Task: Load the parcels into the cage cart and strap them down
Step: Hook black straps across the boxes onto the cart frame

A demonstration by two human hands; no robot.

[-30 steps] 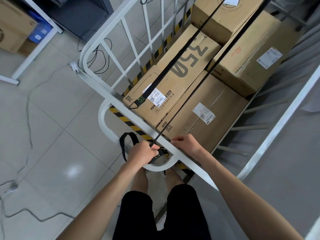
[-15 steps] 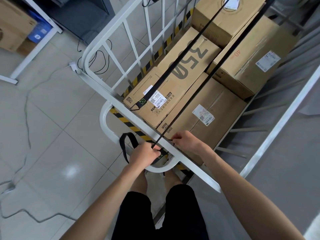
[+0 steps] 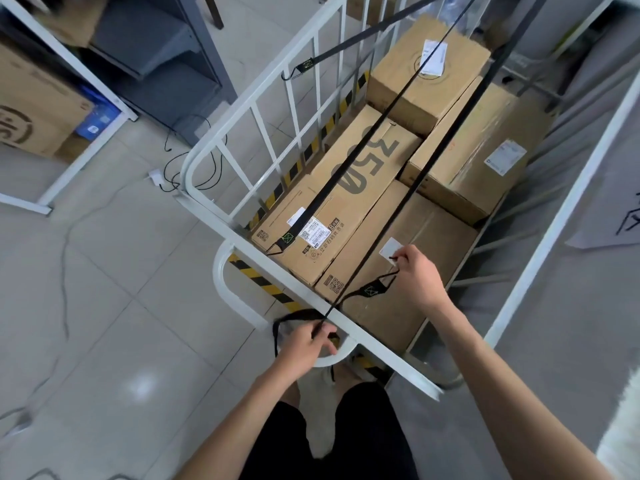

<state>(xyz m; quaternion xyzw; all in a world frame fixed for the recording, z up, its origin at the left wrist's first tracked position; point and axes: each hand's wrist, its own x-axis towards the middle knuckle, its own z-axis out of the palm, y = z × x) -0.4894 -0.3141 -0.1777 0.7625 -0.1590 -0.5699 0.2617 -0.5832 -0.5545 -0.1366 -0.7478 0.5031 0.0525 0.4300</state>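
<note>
Loading apparently complete: four brown cardboard parcels [image 3: 478, 157] packed flat inside the white steel cage cart [image 3: 235, 107], just beyond and below both grips. Strapping only part-way, by the look of it.

Left grip [image 3: 306, 344] curled round the slack of a thin black webbing strap [image 3: 412, 188], on the outer side of the near rail [image 3: 408, 372]. Right grip [image 3: 414, 271] ahead of the left one, over the nearest parcel [image 3: 426, 233], pinching that strap's hooked end [image 3: 369, 291] between thumb and fingertips, not hooked to any bar.

Ahead and left of the right grip: a second black strap [image 3: 341, 168] along the printed parcel [image 3: 346, 209], with a loose hook end on the lid.

Probably left to do: hooking both ends to a bar and pulling tight.

Near rail running between the two grips. Upright bars off to the left, a slanting bar to the right. Open air above the parcels for swinging the hook.
</note>
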